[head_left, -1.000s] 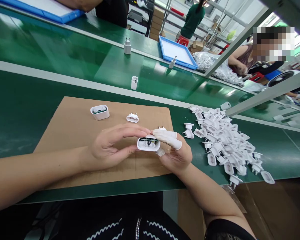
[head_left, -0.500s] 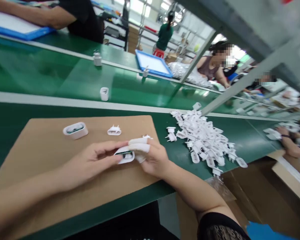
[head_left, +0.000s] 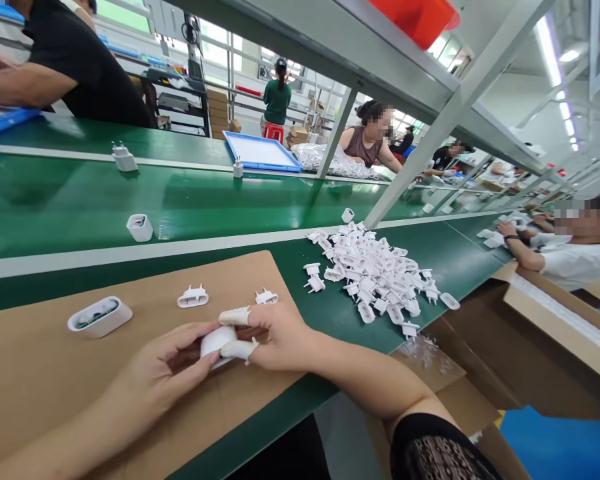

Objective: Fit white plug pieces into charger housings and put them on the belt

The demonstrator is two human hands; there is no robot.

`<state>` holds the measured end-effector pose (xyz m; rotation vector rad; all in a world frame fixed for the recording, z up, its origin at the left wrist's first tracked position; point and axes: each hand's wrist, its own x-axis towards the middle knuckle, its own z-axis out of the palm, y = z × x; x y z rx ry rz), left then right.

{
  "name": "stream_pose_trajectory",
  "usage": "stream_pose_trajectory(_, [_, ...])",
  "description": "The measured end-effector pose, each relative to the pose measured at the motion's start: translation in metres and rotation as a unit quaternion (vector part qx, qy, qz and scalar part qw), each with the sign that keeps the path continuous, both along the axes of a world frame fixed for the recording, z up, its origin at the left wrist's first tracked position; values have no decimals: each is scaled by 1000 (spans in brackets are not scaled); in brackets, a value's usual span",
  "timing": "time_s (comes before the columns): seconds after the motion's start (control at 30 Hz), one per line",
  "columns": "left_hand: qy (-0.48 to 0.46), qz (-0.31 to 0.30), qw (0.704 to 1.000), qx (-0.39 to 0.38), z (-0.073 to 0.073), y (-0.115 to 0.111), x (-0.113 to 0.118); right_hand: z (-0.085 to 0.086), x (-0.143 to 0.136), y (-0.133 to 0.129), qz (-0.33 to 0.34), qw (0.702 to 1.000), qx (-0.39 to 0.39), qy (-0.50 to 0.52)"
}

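Between my two hands is a white plastic housing (head_left: 217, 341), held just above the cardboard sheet (head_left: 40, 373). My left hand (head_left: 167, 363) pinches its left side with thumb and fingers. On the other side my right hand (head_left: 275, 337), with white covers on thumb and index finger, grips it too. Its opening is not visible. Behind my left hand lies a white housing with a green circuit board inside (head_left: 100, 317). Two white plug pieces with pins, one at the middle (head_left: 193, 296) and one beyond my right hand (head_left: 267, 297), rest on the cardboard.
A heap of white plug pieces (head_left: 375, 267) lies right of the cardboard. On the green belt (head_left: 205, 203) stand a white housing (head_left: 139, 227) and two chargers. A slanted metal post (head_left: 405, 170) rises behind the heap. Cardboard boxes are at the right; several people sit around.
The held housing has turned, so its open end with the green board no longer shows. The camera view has shifted and tilted. Both hands still hold the housing.
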<state>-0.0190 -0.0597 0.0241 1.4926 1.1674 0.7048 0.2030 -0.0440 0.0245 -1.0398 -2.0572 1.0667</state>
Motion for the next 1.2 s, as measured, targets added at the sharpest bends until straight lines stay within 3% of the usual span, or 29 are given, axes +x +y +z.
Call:
stream_pose_trajectory(0.17, [18, -4, 999, -44, -13, 2, -2, -2, -4, -8, -11, 999, -41, -21])
stream_pose_trajectory(0.33, [-5, -9, 997, -77, -9, 4, 3, -8, -10, -6, -41, 993, -100, 55])
stream_pose_trajectory(0.5, [-44, -36, 996, -75, 8, -1, 9, -5, -4, 5, -43, 990, -127, 43])
stream_pose_trajectory(0.67, [76, -31, 994, 69, 45, -4, -3, 4, 0, 7, -29, 998, -48, -19])
stream_pose_trajectory(0.77, [134, 53, 985, 98, 71, 28, -28, 2, -2, 4, -41, 991, 44, -123])
stream_pose_trajectory(0.87, [158, 254, 936, 185, 76, 89, -68, 1, 0, 5, -52, 975, 109, -186])
stream_pose_trajectory(0.93, [207, 314, 905, 198, 66, 132, -97, 5, 7, 8, -63, 971, 131, -187])
stream_pose_trajectory(1.03, [316, 319, 884, 135, 38, 178, -132, 11, 22, 16, -114, 947, 177, -244])
stream_pose_trajectory(1.13, [341, 303, 885, 95, 16, 196, -149, 12, 33, 24, -120, 910, 174, -356])
stream_pose_trajectory(1.2, [343, 314, 879, 106, 12, 197, -151, 10, 37, 30, -102, 906, 144, -384])
